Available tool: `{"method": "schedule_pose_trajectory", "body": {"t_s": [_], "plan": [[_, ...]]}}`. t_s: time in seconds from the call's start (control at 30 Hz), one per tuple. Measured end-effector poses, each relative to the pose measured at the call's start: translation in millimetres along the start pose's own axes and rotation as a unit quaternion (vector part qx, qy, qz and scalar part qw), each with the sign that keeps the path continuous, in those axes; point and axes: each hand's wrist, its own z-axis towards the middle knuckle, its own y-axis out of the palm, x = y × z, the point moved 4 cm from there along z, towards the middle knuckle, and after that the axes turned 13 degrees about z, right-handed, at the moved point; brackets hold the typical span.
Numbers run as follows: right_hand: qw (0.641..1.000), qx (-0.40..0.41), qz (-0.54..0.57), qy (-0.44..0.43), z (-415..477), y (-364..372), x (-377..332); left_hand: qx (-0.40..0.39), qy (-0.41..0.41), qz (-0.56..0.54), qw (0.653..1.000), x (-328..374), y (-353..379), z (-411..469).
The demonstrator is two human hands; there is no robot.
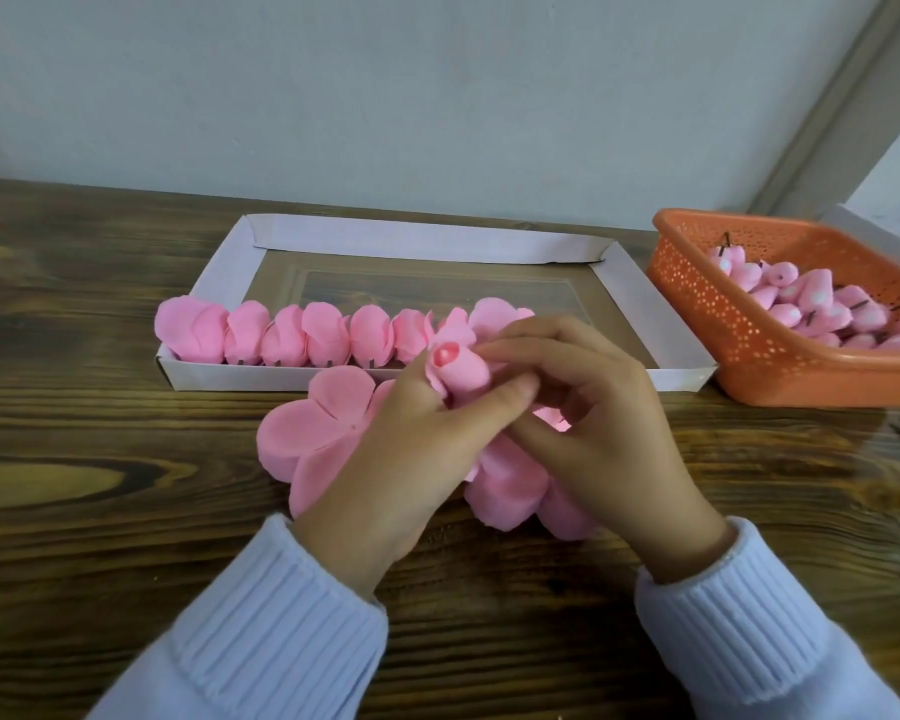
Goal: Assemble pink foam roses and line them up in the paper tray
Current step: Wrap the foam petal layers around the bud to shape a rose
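**Both hands on a half-wrapped rose in front of the tray**

A dark-grained wooden table (100,433) stands against a pale plain wall (385,96). On it lies a shallow white paper tray (427,239), and a row of finished pink foam roses (323,332) leans along its near wall, side by side and touching. The hands hide the right end of that row. Just right of the tray sits an orange perforated plastic basket (723,304) heaped with small pink foam buds (811,304), some with short dark stems sticking out. Flat pink foam petal sheets (313,428) lie on the table before the tray, partly covered by the hands and wrists.

The left hand (411,454), in a pale blue ribbed sleeve (261,615), is curled round a half-wrapped pink foam rose (458,368), thumb pressed to its side. The right hand (604,423) has its fingers bent, the tips pinching the petal at the rose's side. The rose is held just above the tray's near wall.
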Motion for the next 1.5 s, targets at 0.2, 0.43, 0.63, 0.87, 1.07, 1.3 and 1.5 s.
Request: {"method": "schedule_pose_trajectory", "body": {"t_s": [0.2,0.43,0.63,0.87,1.07,1.3,1.5], "plan": [[0.992,0.115,0.002,-0.054,-3.9,-13.3,-5.1,0.014,-0.016,-0.052,0.998,-2.1,-3.7,0.3],[0.935,0.131,0.248,0.217,-4.3,-13.9,25.8,-0.044,-0.007,-0.024,0.999,-0.3,4.4,-2.5],[0.923,0.13,0.3,0.205,-4.7,-14.3,26.7,-0.038,-0.002,-0.013,0.999,2.3,3.9,-1.8],[0.964,0.109,0.213,0.114,-1.1,-16.0,14.1,-0.028,0.0,0.032,0.999,5.0,2.7,-2.4],[0.973,0.095,0.2,0.068,-0.6,-16.6,6.3,-0.041,0.068,0.11,0.991,8.5,4.7,-4.2],[0.988,0.092,0.121,0.025,-3.6,-12.1,2.4,-0.014,0.104,0.121,0.987,13.5,6.1,-4.5],[0.987,0.117,0.103,0.028,-5.3,-11.9,0.8,-0.032,0.108,0.146,0.983,16.7,6.5,-6.6]]}}
